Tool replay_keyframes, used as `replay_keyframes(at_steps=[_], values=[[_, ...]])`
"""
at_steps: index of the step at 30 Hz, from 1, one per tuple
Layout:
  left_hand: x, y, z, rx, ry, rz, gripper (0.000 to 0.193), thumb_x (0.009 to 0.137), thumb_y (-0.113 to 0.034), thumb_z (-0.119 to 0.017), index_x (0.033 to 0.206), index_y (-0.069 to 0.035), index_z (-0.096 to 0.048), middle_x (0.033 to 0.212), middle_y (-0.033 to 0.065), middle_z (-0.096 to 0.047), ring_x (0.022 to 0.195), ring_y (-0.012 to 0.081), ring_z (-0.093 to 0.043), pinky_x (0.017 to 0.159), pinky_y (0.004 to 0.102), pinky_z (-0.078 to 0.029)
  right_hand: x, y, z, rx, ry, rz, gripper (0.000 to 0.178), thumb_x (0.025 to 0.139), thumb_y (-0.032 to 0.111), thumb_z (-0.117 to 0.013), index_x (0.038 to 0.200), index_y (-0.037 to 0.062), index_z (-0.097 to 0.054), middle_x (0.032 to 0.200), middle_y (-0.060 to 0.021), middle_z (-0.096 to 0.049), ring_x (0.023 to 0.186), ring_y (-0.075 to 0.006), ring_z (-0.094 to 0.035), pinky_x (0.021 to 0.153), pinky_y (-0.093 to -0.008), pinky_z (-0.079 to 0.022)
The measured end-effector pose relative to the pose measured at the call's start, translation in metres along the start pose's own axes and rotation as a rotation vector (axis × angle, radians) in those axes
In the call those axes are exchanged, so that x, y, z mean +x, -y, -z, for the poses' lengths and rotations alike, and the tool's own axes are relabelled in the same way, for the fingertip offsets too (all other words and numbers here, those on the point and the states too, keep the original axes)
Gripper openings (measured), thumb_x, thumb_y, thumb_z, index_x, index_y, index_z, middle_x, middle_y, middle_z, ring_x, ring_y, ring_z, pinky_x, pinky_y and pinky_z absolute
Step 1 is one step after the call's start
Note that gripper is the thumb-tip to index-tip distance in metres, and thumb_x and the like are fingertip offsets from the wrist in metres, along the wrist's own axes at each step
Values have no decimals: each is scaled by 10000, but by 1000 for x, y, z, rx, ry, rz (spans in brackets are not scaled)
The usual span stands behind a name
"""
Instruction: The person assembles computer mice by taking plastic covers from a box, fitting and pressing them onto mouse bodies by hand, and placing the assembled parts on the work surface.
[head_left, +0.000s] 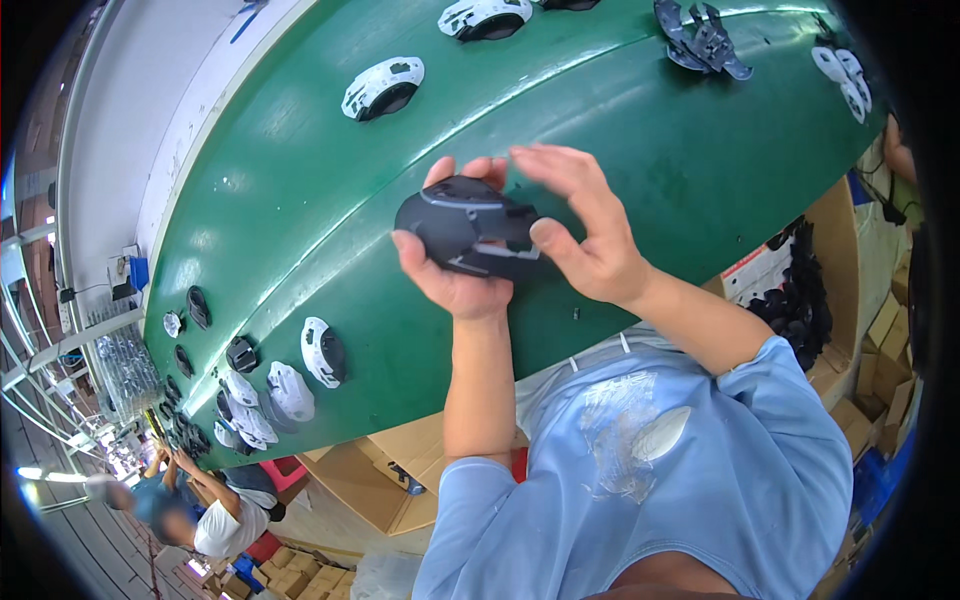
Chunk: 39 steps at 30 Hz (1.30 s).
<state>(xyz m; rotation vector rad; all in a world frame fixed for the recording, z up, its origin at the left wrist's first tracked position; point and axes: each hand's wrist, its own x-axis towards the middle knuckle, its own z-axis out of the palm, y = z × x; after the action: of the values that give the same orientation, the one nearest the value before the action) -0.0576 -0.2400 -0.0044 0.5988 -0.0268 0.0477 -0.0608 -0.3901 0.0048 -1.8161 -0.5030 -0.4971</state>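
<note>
A black computer mouse shell (450, 225) with grey trim lines and a cut-out at one end lies in my left hand (465, 290). The left thumb is on its near left side, and fingertips show along its far edge. At the right end of the shell is my right hand (600, 235), its fingers spread and curved. Its thumb tip is at the shell's edge; whether it touches I cannot tell. Both hands are above the green table (640, 180).
White-and-black mouse shells (385, 88) lie along the far side, with more shells (290, 392) at the left. Dark plastic parts (705, 40) and white pieces (845, 75) sit far right. Cardboard boxes (385, 480) stand below the near edge. Other people (215, 520) work at the lower left.
</note>
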Motion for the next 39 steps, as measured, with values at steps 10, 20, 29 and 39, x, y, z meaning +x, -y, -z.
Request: replay_keyframes(at_steps=[10, 20, 29, 39], values=[[3, 4, 15, -75, 213, -2, 647, 912, -556, -512, 1296, -35, -539, 1191, 205, -617, 1102, 363, -644, 1105, 501, -426, -17, -8, -8, 906, 291, -713, 300, 945, 221, -732, 1101, -9, -618, 975, -27, -652, 856, -89, -599, 773, -273, -512], [-9, -7, -3, 173, 27, -31, 618, 922, -531, -520, 1226, 7, -549, 1144, 207, -628, 1015, 328, -659, 996, 454, -503, -12, -1, -13, 625, 316, -440, 560, 807, 284, -839, 1204, 12, -551, 1031, -46, -614, 927, -118, -582, 785, -269, -497], [-28, -37, 10, 1030, -64, -424, 562, 888, -478, -593, 896, 78, -677, 770, 103, -693, 695, 180, -663, 631, 307, -524, 8, 15, -25, 852, 326, -516, 383, 839, 236, -743, 1112, 24, -578, 988, -32, -615, 913, -104, -565, 817, -277, -473], [-23, -67, 15, 1229, 53, -392, 639, 876, -535, -632, 887, 102, -688, 752, 128, -696, 657, 199, -665, 616, 316, -529, 13, 8, -35, 934, 450, -486, 431, 851, 221, -770, 1169, 31, -550, 982, -28, -602, 877, -97, -560, 793, -277, -492]])
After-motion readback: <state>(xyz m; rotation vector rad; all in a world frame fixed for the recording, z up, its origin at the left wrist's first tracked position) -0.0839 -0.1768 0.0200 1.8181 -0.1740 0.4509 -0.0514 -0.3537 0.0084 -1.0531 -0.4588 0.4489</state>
